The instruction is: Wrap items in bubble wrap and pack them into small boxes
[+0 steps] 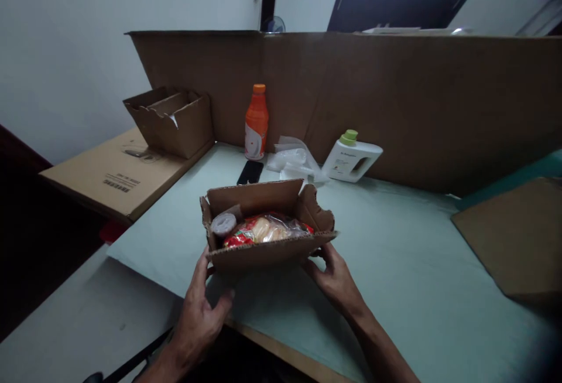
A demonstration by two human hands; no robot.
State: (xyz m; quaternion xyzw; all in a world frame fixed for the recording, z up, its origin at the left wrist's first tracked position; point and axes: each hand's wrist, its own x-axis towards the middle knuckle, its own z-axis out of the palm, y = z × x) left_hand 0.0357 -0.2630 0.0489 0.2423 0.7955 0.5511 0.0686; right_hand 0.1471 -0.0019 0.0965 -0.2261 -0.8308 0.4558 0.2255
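At centre left, the flat brown cardboard sheet (118, 175) carries a printed barcode label, too small to read. On it stands an empty open brown carton (171, 119). The pale green table surface (395, 266) has free room at lower right. In the frame centre, the left hand (199, 307) and the right hand (333, 277) grip the small open cardboard box (263, 225), fingers spread on its lower corners. Inside lies a red snack packet (263, 229). Behind stand an orange plastic bottle (256, 122) and a white detergent bottle (351, 157), labels unreadable.

Brown cardboard box (263, 242) with a red-and-yellow packet (263, 229) inside — orange bottle (256, 121) behind, white jug (351, 159) with green cap, pale green tabletop (395, 266)
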